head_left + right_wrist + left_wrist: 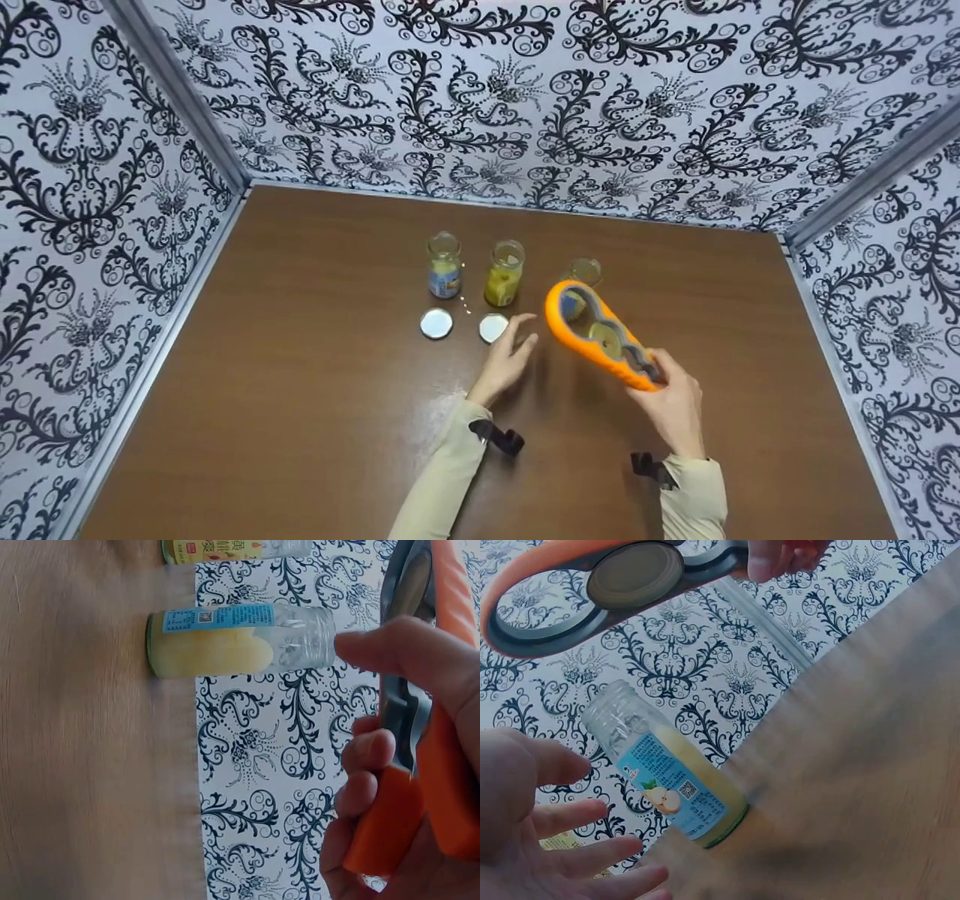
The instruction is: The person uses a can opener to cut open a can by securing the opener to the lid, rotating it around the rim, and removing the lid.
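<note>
My right hand (pixel 675 401) grips one end of an orange jar opener (pixel 589 356) with grey ridged openings, held above the table. A round jar lid (pixel 634 575) sits lodged in one of the openings, its inner side showing in the left wrist view. Behind the opener stands an uncapped glass jar (pixel 217 645) of pale fruit with a blue label, partly hidden in the head view. To the left, my left hand (pixel 506 367) holds nothing; its fingers are spread and relaxed, close by a white lid (pixel 493 328) on the table.
Two more uncapped jars stand in line to the left: one with yellow contents (pixel 502 277) and one with a blue label (pixel 445 270). Another white lid (pixel 436 323) lies before the leftmost jar. Small white bits (pixel 465 304) dot the brown table (pixel 322 390). Patterned walls enclose the back and sides.
</note>
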Motion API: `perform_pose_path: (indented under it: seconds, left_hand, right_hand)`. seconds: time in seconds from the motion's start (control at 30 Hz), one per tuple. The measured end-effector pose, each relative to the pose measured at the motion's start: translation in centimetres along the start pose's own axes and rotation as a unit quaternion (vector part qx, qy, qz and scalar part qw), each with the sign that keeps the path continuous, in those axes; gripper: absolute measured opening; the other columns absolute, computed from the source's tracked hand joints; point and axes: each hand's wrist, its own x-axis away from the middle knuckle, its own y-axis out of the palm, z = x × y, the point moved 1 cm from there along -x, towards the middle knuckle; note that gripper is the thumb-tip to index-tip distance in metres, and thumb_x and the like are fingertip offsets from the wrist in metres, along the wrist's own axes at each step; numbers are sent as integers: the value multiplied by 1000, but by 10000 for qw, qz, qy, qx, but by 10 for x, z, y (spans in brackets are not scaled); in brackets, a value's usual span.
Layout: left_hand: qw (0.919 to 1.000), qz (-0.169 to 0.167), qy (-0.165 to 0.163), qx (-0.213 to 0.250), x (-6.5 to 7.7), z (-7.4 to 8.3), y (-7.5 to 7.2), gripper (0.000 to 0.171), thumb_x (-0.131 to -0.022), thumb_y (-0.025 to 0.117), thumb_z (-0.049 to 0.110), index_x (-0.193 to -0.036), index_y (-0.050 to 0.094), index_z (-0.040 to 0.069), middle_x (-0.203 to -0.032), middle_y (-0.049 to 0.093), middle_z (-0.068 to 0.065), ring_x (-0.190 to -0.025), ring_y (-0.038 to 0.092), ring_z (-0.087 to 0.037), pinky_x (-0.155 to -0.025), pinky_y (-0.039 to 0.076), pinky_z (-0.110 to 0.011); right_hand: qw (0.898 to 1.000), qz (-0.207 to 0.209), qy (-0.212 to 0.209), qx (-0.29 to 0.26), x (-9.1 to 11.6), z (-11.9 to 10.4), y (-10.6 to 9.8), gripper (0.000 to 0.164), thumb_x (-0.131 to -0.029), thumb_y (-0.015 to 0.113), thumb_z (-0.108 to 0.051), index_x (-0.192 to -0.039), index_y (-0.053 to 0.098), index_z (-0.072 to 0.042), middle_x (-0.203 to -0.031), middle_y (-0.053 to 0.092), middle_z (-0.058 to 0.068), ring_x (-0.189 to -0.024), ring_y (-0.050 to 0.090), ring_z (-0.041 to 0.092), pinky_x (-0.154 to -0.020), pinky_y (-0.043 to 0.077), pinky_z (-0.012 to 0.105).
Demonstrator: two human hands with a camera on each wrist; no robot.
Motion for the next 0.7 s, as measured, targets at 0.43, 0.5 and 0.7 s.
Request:
perform_pose_path:
  seconds: [0.43,0.5,0.7]
  left_hand:
    - [9849,-514,-496,1579,10,15,1,34,-101,44,4,-129,45,-15,-130,49,-31,-119,51,-41,-99,42,-41]
    - [9724,-579,-659,2161,11,7,2,37,-102,44,8,-131,42,-15,-128,51,-26,-113,55,-34,-97,44,-40]
    - [9417,-958,-913,3092,17,2,1,53,-99,51,23,-133,36,-14,-118,55,-4,-97,57,-17,-88,47,-32]
  right_hand:
    - [9944,-428,-968,-65,-1,-2,21,45,-59,85,1,-100,69,-8,-84,62,6,-76,55,26,-69,39,43]
    - [9937,-497,-999,-82,-1,-2,23,46,-58,85,2,-100,69,-9,-86,62,5,-78,57,24,-70,42,43]
    - [9891,-455,-1398,-46,-2,0,30,48,-57,84,5,-100,68,-6,-88,63,5,-78,57,20,-66,47,41]
